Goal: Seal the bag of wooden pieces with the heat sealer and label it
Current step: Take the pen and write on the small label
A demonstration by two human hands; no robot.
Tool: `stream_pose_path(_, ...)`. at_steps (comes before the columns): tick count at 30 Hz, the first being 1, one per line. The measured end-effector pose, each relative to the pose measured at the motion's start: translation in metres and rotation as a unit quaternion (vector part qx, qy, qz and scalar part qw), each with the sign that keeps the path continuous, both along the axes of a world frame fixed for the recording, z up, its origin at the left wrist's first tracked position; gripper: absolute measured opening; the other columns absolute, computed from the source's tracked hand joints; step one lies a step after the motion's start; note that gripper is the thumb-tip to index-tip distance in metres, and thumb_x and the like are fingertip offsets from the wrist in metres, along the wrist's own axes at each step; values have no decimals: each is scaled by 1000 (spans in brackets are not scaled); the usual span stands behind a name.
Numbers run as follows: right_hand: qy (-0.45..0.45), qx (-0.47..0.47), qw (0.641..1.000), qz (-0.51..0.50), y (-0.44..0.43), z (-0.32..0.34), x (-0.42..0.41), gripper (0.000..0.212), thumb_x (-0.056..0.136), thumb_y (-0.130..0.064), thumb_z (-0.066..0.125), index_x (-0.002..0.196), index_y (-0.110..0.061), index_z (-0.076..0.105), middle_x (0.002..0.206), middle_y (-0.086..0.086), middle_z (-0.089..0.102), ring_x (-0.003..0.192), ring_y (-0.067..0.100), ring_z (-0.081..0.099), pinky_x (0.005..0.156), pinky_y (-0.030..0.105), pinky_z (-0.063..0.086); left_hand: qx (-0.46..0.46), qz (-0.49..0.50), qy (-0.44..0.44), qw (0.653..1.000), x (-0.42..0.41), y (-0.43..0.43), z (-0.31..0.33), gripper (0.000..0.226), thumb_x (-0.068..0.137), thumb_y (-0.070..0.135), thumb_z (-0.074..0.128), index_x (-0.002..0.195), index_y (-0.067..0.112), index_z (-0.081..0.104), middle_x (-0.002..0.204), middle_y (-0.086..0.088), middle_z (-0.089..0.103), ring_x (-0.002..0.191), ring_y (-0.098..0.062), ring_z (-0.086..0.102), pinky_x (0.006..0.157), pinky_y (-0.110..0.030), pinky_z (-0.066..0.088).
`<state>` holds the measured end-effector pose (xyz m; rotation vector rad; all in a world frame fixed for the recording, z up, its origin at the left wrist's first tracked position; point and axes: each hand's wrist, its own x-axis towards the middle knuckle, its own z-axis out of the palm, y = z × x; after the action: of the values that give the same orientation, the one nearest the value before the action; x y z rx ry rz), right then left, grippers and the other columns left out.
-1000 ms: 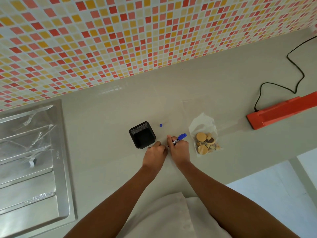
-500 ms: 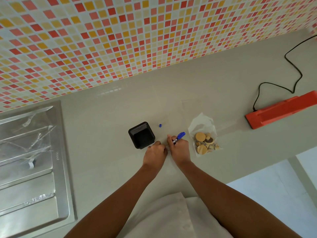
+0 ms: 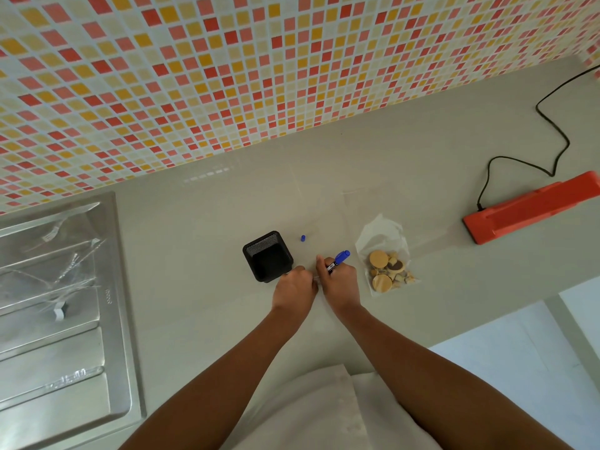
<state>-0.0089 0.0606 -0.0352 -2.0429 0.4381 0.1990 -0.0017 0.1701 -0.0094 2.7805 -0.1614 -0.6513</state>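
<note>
The grey bench runs under a tiled wall, with a steel sink drainer at its left end. Toward the right end lies the orange heat sealer, lid down, its black cord trailing back to the wall. Near the front edge, right of centre, the clear bag of wooden pieces lies flat and untouched, well apart from the sealer; whether its mouth is sealed cannot be told. A black mesh pot stands just left of centre. The left hand presses closed fingers on something small on the bench, probably a label, though it is hidden. The right hand grips a blue marker, tip down between the hands. Its cap sits behind. Judging by this, the label is being written; sticking it on remains.
</note>
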Motion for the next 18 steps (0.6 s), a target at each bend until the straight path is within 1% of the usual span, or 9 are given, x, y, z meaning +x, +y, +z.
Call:
stream_pose_path(3,-6,-12,1000,3,-1,-1,1,51,102,-28,55,54,-23,38,50,-4,44,46,10,39,51,27,31,3,2,0,1000,0,0,1,27,99,25,48,99,8,70,99,-10,65,88,-25,65,70,-29,45)
stream_pose_path(7,-2,-16,1000,-6,-2,-3,1,50,102,-29,54,55,-22,40,50,-4,44,46,10,39,48,21,29,-3,5,1,1000,0,1,3,27,99,23,49,97,7,70,97,-10,64,85,-25,65,68,-28,47)
stream_pose_path(11,6,-12,1000,-12,-2,-3,1,49,102,-29,54,56,-22,40,52,-3,44,47,10,39,49,22,30,-6,3,-1,1000,0,2,4,27,99,24,49,98,7,70,97,-10,64,84,-24,65,68,-27,47)
stream_pose_path(15,18,-8,1000,-17,-3,-3,0,49,102,-32,53,57,-18,42,53,0,46,48,12,40,52,29,32,-7,4,-1,1000,-1,2,4,26,99,24,50,96,7,70,96,-10,64,84,-24,65,68,-27,48)
stream_pose_path(18,14,-12,1000,-17,-3,-3,0,49,102,-32,53,57,-17,42,53,1,46,48,12,40,51,29,32,-8,4,-4,1000,-1,2,5,27,99,24,49,97,7,70,97,-10,64,85,-24,64,68,-27,47)
